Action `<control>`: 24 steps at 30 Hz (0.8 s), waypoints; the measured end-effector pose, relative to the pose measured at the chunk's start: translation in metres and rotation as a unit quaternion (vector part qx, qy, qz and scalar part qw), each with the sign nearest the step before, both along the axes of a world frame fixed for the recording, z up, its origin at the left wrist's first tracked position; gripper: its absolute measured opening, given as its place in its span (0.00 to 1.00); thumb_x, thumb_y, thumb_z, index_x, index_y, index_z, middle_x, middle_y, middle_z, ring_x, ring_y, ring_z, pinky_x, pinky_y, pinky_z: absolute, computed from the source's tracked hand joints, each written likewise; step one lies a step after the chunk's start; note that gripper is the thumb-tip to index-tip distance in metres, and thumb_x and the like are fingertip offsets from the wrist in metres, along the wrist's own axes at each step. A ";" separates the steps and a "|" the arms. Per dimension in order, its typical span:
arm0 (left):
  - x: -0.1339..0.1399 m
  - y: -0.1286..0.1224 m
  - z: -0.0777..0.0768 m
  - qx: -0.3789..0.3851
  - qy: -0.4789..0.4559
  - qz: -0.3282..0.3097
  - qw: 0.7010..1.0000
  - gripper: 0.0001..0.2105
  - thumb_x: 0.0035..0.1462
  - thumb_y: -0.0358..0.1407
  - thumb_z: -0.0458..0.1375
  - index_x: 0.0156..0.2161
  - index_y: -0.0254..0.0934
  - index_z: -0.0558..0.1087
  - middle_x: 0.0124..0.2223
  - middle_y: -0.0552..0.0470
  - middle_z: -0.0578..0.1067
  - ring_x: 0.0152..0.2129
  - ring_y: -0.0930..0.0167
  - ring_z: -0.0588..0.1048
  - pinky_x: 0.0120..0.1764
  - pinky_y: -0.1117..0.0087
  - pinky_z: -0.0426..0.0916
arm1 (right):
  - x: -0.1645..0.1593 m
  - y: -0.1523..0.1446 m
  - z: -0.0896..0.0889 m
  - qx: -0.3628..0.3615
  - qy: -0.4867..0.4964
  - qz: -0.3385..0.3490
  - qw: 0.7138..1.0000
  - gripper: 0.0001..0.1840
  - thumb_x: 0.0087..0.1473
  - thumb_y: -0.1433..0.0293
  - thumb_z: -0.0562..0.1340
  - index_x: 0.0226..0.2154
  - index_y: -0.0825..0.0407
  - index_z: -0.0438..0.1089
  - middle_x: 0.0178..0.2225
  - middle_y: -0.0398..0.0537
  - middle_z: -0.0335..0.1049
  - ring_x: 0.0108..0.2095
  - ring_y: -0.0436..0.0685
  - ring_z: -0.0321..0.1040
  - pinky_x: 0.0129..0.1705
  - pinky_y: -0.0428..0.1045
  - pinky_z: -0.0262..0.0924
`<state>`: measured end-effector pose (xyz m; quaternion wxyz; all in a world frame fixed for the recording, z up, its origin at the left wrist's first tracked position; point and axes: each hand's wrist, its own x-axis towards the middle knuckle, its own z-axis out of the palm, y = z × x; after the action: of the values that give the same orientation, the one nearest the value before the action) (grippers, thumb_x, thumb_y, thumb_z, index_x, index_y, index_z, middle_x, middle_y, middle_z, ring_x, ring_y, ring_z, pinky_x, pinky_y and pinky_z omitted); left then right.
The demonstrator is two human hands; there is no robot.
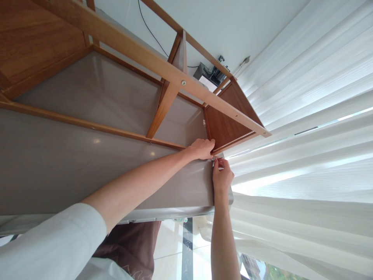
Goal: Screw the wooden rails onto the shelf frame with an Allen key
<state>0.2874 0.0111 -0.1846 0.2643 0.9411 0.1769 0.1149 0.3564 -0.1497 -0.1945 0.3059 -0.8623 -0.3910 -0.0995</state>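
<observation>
A brown wooden frame (163,72) with rails, a cross divider and end panels rests on a grey glossy table (116,179). My left hand (203,149) is closed on the lower rail of this frame, at the corner by the right end panel (233,112). Just right of it, my right hand (223,173) pinches a small thin metal piece, apparently a hex key (220,158), against the outside of that same corner. My fingers partly cover the key and the joint. A round screw head (183,83) shows in the upper rail above the divider.
White curtains (309,155) hang close along the right side. Behind the frame, a dark appliance (214,74) and a black cable (151,33) are near the pale wall. Brown cloth (131,247) lies below the table's near edge, above a tiled floor (167,252).
</observation>
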 end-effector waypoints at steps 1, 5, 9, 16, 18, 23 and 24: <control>0.000 0.000 0.000 -0.001 -0.001 -0.001 1.000 0.23 0.55 0.47 0.58 0.51 0.36 0.63 0.49 0.40 0.76 0.44 0.57 0.77 0.42 0.61 0.71 | -0.001 0.000 0.000 -0.006 -0.008 0.006 1.000 0.19 0.60 0.53 0.54 0.39 0.49 0.72 0.35 0.49 0.77 0.35 0.59 0.71 0.39 0.51 0.56; 0.000 0.000 -0.001 -0.003 -0.003 -0.005 1.000 0.24 0.56 0.49 0.57 0.52 0.36 0.63 0.49 0.39 0.76 0.45 0.57 0.77 0.43 0.60 0.71 | -0.004 0.001 0.000 -0.018 -0.021 0.023 0.999 0.19 0.60 0.54 0.53 0.39 0.49 0.72 0.35 0.49 0.76 0.36 0.59 0.70 0.40 0.51 0.55; 0.000 0.000 -0.001 0.000 -0.003 -0.003 1.000 0.25 0.56 0.49 0.57 0.52 0.36 0.62 0.49 0.39 0.76 0.45 0.56 0.76 0.44 0.60 0.71 | -0.003 0.001 0.002 -0.005 -0.001 0.016 1.000 0.20 0.59 0.53 0.55 0.39 0.49 0.72 0.35 0.49 0.77 0.35 0.59 0.71 0.40 0.51 0.56; -0.001 0.001 0.000 0.007 -0.006 -0.009 1.000 0.23 0.53 0.47 0.58 0.51 0.36 0.63 0.48 0.40 0.77 0.42 0.56 0.78 0.41 0.61 0.72 | 0.008 0.000 0.005 0.022 0.109 0.003 0.994 0.24 0.55 0.48 0.58 0.36 0.52 0.73 0.31 0.50 0.78 0.32 0.58 0.73 0.36 0.49 0.60; -0.001 0.001 0.001 0.008 -0.004 -0.008 1.000 0.23 0.53 0.46 0.59 0.50 0.36 0.63 0.48 0.40 0.77 0.42 0.57 0.78 0.41 0.61 0.72 | 0.011 0.000 0.005 0.027 0.136 0.005 0.990 0.26 0.54 0.47 0.58 0.36 0.52 0.74 0.30 0.50 0.78 0.31 0.58 0.73 0.34 0.49 0.61; -0.003 -0.001 0.003 0.011 -0.005 -0.002 1.000 0.23 0.52 0.45 0.59 0.50 0.36 0.64 0.48 0.40 0.77 0.43 0.56 0.77 0.41 0.61 0.72 | 0.011 0.000 0.004 0.044 0.160 0.003 0.986 0.26 0.52 0.46 0.59 0.35 0.53 0.74 0.30 0.51 0.78 0.32 0.58 0.73 0.34 0.50 0.62; -0.003 -0.002 0.003 0.012 -0.006 0.000 1.000 0.22 0.52 0.45 0.59 0.50 0.36 0.64 0.48 0.40 0.77 0.43 0.56 0.77 0.41 0.61 0.71 | 0.011 -0.001 0.004 0.048 0.161 0.002 0.986 0.26 0.52 0.47 0.59 0.35 0.53 0.74 0.31 0.51 0.78 0.32 0.59 0.74 0.35 0.50 0.62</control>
<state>0.2840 0.0093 -0.1815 0.2540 0.9435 0.1742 0.1225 0.3674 -0.1504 -0.1907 0.4058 -0.8507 -0.3335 0.0223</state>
